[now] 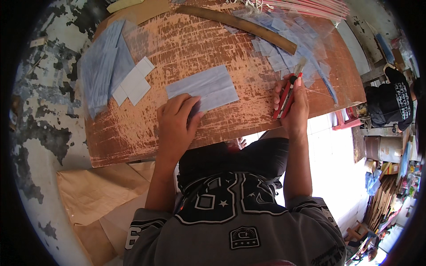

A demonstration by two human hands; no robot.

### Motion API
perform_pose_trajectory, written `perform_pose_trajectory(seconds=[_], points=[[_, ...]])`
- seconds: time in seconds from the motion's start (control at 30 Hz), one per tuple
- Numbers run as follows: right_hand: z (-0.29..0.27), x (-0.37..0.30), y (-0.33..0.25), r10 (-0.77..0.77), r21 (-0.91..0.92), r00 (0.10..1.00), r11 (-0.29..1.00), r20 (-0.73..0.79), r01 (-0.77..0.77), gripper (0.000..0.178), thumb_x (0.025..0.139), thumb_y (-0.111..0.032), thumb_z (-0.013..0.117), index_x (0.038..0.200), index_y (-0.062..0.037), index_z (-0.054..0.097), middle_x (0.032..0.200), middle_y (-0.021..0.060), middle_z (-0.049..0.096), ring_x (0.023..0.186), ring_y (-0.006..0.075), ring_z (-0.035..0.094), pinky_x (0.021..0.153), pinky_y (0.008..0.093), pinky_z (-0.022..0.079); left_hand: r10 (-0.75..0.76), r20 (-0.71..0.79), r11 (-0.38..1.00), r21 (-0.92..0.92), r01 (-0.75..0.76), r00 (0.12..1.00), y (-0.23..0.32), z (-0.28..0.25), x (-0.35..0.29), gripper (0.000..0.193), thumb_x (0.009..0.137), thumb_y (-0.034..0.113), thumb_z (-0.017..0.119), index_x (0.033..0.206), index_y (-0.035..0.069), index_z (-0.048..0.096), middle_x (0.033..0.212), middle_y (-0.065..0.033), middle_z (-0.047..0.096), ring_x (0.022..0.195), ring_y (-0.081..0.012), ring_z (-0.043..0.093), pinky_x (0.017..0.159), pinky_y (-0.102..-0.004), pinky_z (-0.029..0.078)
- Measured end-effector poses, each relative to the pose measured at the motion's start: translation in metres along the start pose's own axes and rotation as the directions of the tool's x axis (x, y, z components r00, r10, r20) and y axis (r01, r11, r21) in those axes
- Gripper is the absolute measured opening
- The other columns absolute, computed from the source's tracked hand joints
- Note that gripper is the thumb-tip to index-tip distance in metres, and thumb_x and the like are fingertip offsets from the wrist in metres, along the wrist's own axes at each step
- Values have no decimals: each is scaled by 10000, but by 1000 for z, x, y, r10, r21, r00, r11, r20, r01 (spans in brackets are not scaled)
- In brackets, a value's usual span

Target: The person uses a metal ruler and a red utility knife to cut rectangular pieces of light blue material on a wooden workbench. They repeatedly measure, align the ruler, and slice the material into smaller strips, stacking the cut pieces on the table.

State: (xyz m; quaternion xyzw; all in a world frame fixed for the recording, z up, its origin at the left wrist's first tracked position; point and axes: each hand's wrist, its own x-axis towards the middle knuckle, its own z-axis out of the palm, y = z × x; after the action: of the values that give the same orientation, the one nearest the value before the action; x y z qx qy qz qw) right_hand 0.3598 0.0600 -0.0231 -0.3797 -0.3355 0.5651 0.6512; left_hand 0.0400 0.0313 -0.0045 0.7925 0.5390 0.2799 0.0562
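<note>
Blue sheet (215, 84) under half-spread left hand (177, 116); right hand (296, 104) gripping cutter (287, 101); scraps (276, 61), slat (239, 26) beyond.

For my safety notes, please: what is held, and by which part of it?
The right hand holds the red utility knife by its handle. The left hand touches the bluish sheet; whether it grips is unclear.
</note>
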Motion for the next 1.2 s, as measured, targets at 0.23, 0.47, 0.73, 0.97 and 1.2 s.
perform_pose_trajectory(seconds=[0.23, 0.47, 0.73, 0.97, 1.2], points=[[3, -2, -5, 76, 61, 996, 995, 47, -78, 501, 1222, -494, 375, 1269, -26, 548, 865, 61, 573, 597, 143, 541, 516, 294, 465, 0, 21, 1000, -11, 0, 1000, -4, -3, 2, 388, 979, 246, 804, 1335, 103, 742, 1324, -89, 688, 1258, -308, 642, 1094, -469, 425], [-6, 1, -6, 96, 118, 986, 987, 135, -112, 645, 1197, -626, 312, 1180, -34, 567, 746, 15, 478, 500, 106, 405, 451, 279, 355, -19, 62, 999, -35, 21, 998, -4, -7, 4, 394, 1006, 256, 780, 1367, 101, 745, 1357, -122, 689, 1273, -348, 640, 1119, -468, 438], [-7, 1, -9, 179, 112, 979, 975, 98, -190, 539, 1189, -597, 402, 1064, -94, 548, 683, -6, 436, 453, 89, 348, 411, 263, 314, -28, 54, 999, -43, 30, 998, -2, -9, 1, 428, 996, 278, 787, 1380, 97, 730, 1362, -128, 688, 1275, -354, 642, 1121, -477, 448], [5, -4, -10, 150, 59, 987, 986, 60, -154, 553, 1208, -564, 368, 1172, -51, 571, 786, 20, 484, 519, 104, 403, 462, 263, 372, -54, 112, 988, -137, 69, 992, -2, -15, 8, 465, 1008, 286, 775, 1411, 76, 675, 1350, -137, 682, 1250, -355, 641, 1107, -472, 452], [21, 5, -26, 142, -271, 989, 954, 38, -127, 217, 1148, -227, 595, 1241, -31, 580, 893, 53, 614, 602, 94, 507, 544, 268, 434, -41, 119, 980, -188, 63, 992, -6, -31, 21, 447, 1019, 255, 765, 1399, 53, 642, 1316, -146, 686, 1213, -355, 646, 1042, -449, 475]])
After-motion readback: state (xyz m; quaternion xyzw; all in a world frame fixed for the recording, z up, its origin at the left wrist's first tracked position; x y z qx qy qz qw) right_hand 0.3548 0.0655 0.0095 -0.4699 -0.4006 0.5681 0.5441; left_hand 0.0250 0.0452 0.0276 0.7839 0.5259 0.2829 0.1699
